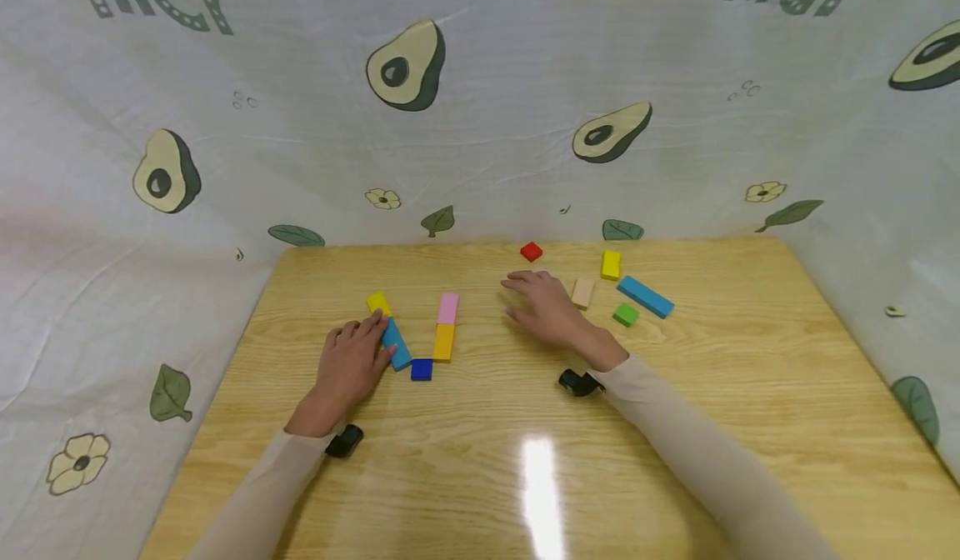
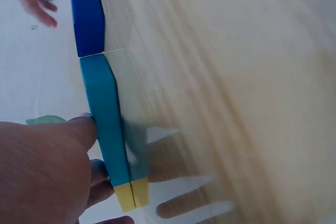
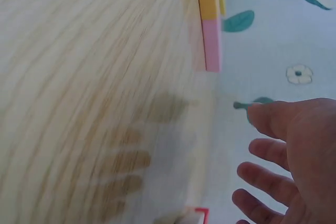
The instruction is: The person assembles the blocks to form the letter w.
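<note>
My left hand (image 1: 351,366) rests its fingertips at the join of a yellow block (image 1: 378,302) and a long light-blue block (image 1: 397,345), laid end to end. Its thumb touches the light-blue block (image 2: 105,114) in the left wrist view. A dark-blue block (image 1: 422,369) lies at the near end of that block. Just right of it, an orange block (image 1: 443,343) and a pink block (image 1: 448,307) form a second line. My right hand (image 1: 551,308) hovers with spread fingers and nothing in them, left of a beige block (image 1: 582,292).
Beyond the right hand lies a red block (image 1: 531,252). On the right are a second yellow block (image 1: 611,265), a long blue block (image 1: 646,297) and a green block (image 1: 626,314). A printed cloth (image 1: 487,185) hangs behind the wooden table (image 1: 465,468).
</note>
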`<action>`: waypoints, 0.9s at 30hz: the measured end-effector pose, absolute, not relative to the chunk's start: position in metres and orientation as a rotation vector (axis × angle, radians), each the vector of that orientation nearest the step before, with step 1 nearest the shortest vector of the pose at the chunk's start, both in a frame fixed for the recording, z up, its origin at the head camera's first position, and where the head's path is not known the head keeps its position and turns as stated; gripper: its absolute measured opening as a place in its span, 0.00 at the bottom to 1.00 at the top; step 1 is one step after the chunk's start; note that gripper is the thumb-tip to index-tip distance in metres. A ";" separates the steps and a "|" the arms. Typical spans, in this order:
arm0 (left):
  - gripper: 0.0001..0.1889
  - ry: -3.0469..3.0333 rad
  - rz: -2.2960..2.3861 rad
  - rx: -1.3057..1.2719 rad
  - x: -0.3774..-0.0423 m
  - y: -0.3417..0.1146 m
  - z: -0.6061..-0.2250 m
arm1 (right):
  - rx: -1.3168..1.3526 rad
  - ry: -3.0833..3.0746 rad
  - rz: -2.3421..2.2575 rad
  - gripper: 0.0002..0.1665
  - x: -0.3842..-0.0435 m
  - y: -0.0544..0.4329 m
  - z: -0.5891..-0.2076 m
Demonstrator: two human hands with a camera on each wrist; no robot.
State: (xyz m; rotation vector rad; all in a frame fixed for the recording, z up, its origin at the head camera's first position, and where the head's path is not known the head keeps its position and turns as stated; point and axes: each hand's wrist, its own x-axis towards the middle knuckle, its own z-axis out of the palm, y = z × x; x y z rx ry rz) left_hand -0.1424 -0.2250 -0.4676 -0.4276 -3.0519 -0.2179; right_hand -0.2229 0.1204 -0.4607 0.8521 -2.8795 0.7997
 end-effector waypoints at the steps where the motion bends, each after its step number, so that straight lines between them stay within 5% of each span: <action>1: 0.28 -3.053 -0.215 -0.430 -0.142 -0.225 -0.467 | 0.842 -2.882 0.810 0.30 -0.222 0.125 -0.460; 27: 0.29 -3.003 -0.323 -0.662 -0.160 -0.193 -0.459 | 0.571 -2.849 0.739 0.28 -0.176 0.241 -0.459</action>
